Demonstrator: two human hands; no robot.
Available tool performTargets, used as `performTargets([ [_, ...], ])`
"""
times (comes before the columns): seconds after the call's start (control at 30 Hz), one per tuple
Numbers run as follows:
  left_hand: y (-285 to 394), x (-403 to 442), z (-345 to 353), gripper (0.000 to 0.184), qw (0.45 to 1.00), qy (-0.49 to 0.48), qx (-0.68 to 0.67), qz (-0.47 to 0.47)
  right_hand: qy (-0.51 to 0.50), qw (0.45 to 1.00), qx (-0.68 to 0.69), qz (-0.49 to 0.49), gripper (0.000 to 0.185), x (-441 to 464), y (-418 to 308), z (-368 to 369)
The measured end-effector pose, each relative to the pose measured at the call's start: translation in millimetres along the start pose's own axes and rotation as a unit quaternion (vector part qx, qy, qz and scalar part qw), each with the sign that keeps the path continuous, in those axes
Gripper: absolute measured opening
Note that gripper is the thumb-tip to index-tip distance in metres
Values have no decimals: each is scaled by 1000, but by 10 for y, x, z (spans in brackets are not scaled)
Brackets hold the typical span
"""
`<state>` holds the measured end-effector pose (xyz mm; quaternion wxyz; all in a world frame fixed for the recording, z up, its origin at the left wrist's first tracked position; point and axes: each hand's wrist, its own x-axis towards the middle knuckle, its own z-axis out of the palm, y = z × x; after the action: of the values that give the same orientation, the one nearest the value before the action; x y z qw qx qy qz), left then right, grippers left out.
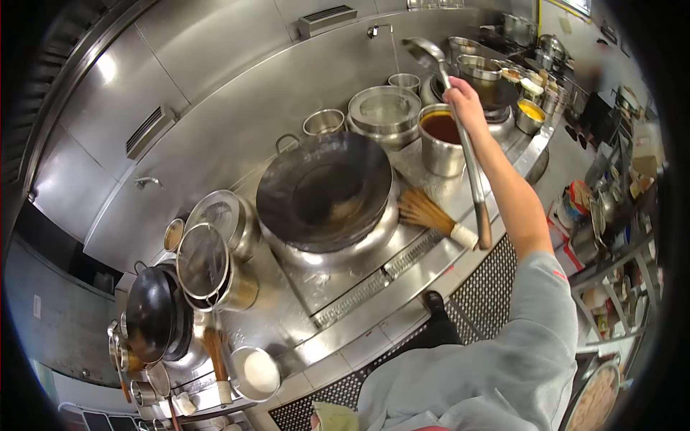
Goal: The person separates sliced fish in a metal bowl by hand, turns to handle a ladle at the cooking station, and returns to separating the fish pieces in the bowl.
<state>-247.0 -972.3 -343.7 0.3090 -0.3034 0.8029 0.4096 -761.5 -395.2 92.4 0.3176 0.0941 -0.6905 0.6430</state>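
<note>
My right hand is closed around the metal shaft of a long ladle. The ladle's bowl points up toward the back wall, and its wooden handle end hangs down over the counter's front edge. Just below this hand stands a steel pot of dark reddish-brown liquid. A bamboo wok brush lies beside the large black wok, which rests on the burner. At the bottom edge, a sliver of my left hand shows against a folded yellowish cloth that it appears to grip; most of its fingers are hidden.
A strainer rests over a pot left of the wok. Farther left, a second black wok leans on its side. A bowl of white contents sits near the front edge, beside another bamboo brush. Shelving stands at right.
</note>
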Motion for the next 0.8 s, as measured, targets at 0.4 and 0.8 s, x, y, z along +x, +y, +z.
performTargets([
  [0.4,1743,-148,703,28,984,128,-113,-54,48,942,273,188,26,2952,1840,-297],
  [0.8,1051,-1502,1598,30,982,166,26,-90,-18,979,194,60,27,3640,2105,1010],
])
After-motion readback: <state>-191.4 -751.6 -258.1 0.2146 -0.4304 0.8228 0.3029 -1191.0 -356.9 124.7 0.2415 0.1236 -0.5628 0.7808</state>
